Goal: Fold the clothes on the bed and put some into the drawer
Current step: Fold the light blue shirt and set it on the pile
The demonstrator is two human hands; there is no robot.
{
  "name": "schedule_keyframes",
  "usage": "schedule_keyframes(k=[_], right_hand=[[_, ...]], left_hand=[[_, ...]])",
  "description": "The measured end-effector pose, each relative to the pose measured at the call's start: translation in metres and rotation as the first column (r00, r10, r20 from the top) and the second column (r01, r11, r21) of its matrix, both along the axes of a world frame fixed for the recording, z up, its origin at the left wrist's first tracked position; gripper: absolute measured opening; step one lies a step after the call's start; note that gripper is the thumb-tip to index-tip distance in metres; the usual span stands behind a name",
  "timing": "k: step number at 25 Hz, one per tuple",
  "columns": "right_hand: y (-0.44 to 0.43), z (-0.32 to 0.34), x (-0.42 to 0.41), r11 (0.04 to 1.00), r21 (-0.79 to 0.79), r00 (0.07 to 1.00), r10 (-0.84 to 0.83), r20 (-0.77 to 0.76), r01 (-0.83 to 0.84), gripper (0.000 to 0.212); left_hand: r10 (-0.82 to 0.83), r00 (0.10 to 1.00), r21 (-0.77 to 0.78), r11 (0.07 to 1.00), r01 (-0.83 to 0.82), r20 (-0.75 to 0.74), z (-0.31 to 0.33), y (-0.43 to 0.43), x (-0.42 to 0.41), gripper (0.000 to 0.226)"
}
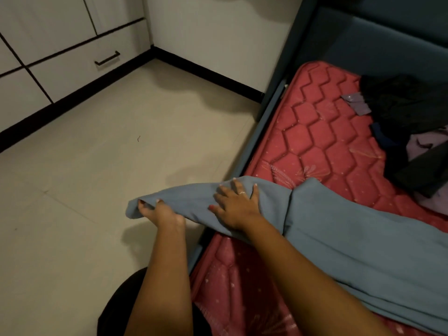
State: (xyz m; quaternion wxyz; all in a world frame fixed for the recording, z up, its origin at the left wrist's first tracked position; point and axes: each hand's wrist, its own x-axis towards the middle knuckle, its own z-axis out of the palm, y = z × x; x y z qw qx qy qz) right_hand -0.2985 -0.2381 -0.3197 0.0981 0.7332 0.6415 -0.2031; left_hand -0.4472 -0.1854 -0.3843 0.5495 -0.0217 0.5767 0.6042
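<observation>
Folding step in hand. Blue-grey garment (351, 238) lies across the red mattress (315, 132) edge. Left hand (160, 210) pinches its free end out past the bed; right hand (236, 206) presses flat on it. Next, likely: carry that end over, edges aligned. Drawer (80, 66) closed, contents unseen. Dark clothes pile (407, 110) unfolded.

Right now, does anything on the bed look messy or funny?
Yes. One end of the blue cloth sticks out past the red mattress over the floor, where the left hand grips it; the right hand presses it flat. Farther up the bed, dark clothes lie in an unfolded heap.
</observation>
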Motion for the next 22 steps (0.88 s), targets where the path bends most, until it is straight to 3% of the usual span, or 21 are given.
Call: schedule_keyframes(k=[2,4,7,9,11,12,13,15,16,17,19,20,21,22], right_hand=[[-0.002,0.018,0.02,0.996,0.025,0.918,-0.073,-0.391,0.089,0.053],[-0.008,0.043,0.042,0.919,0.146,0.66,-0.147,-0.737,0.367,0.048],[-0.037,0.079,0.084,0.744,-0.017,0.259,-0.253,-0.932,0.668,0.046],[-0.066,0.096,0.12,0.64,-0.186,-0.009,-0.269,-0.963,0.746,0.049],[-0.099,0.111,0.163,0.578,-0.285,-0.234,-0.163,-0.958,0.765,0.057],[-0.118,0.117,0.186,0.553,-0.308,-0.327,-0.068,-0.943,0.774,0.062],[-0.142,0.119,0.21,0.517,-0.325,-0.4,0.037,-0.916,0.792,0.065],[-0.196,0.111,0.25,0.385,-0.397,-0.497,0.207,-0.842,0.833,0.062],[-0.23,0.099,0.268,0.28,-0.462,-0.532,0.279,-0.8,0.841,0.058],[-0.263,0.084,0.282,0.151,-0.539,-0.557,0.321,-0.766,0.828,0.057],[-0.313,0.05,0.308,-0.093,-0.647,-0.601,0.292,-0.744,0.757,0.06],[-0.322,0.038,0.316,-0.158,-0.642,-0.601,0.242,-0.761,0.75,0.059],[-0.323,0.031,0.321,-0.195,-0.579,-0.558,0.157,-0.815,0.792,0.056],[-0.318,0.026,0.325,-0.226,-0.438,-0.45,-0.001,-0.893,0.87,0.054]], left_hand=[[-0.003,0.985,0.16,0.987,0.032,-0.174,0.021,0.002,-0.007,0.055],[-0.011,0.958,0.335,0.936,0.11,-0.286,0.061,0.005,-0.001,0.058],[-0.077,0.866,0.491,0.797,0.351,-0.495,0.13,-0.004,0.032,0.059],[-0.059,0.715,0.552,0.593,0.586,-0.696,0.183,-0.036,0.085,0.058],[-0.015,0.55,0.514,0.338,0.789,-0.835,0.213,-0.085,0.145,0.06],[0.011,0.452,0.444,0.203,0.873,-0.892,0.214,-0.112,0.172,0.063],[0.04,0.288,0.29,0.079,0.954,-0.957,0.208,-0.141,0.199,0.066],[0.164,-0.209,-0.224,-0.083,0.971,-0.964,0.176,-0.191,0.239,0.063],[0.234,-0.439,-0.477,-0.142,0.867,-0.868,0.155,-0.214,0.254,0.058],[0.273,-0.585,-0.64,-0.197,0.743,-0.764,0.134,-0.234,0.261,0.052],[0.295,-0.704,-0.763,-0.225,0.606,-0.646,0.099,-0.259,0.265,0.046],[0.287,-0.728,-0.783,-0.209,0.586,-0.622,0.086,-0.262,0.264,0.048],[0.272,-0.736,-0.785,-0.186,0.591,-0.619,0.076,-0.262,0.263,0.051],[0.265,-0.721,-0.767,-0.162,0.621,-0.64,0.071,-0.26,0.262,0.052]])
